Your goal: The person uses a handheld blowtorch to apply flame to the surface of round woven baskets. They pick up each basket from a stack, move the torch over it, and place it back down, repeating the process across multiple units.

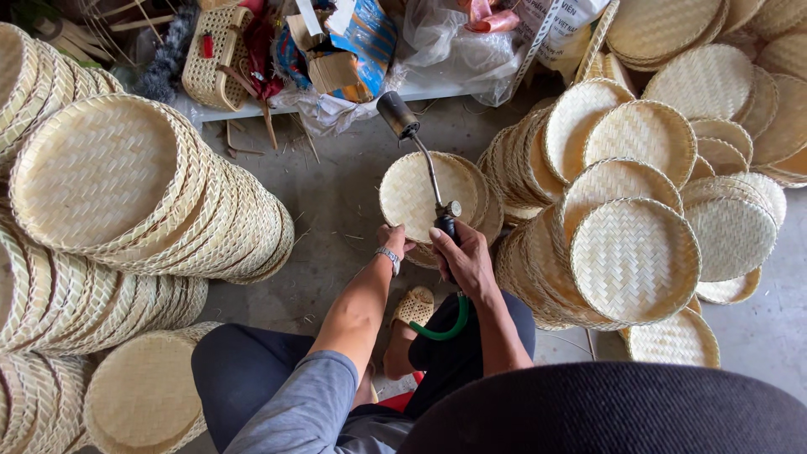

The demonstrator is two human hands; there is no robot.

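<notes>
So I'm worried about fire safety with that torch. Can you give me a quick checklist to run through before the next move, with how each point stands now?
1. Right hand grips the torch handle: ok.
2. Left hand steadies the woven tray at its near edge, away from the nozzle: ok.
3. Flame lit or off: cannot tell, none is visible.
4. Nozzle points away from the body: ok.
5. Nozzle clear of the plastic bags under the shelf: not ok, they hang close behind it.
6. Green hose free of kinks: ok, it curves loosely under the wrist.
</notes>
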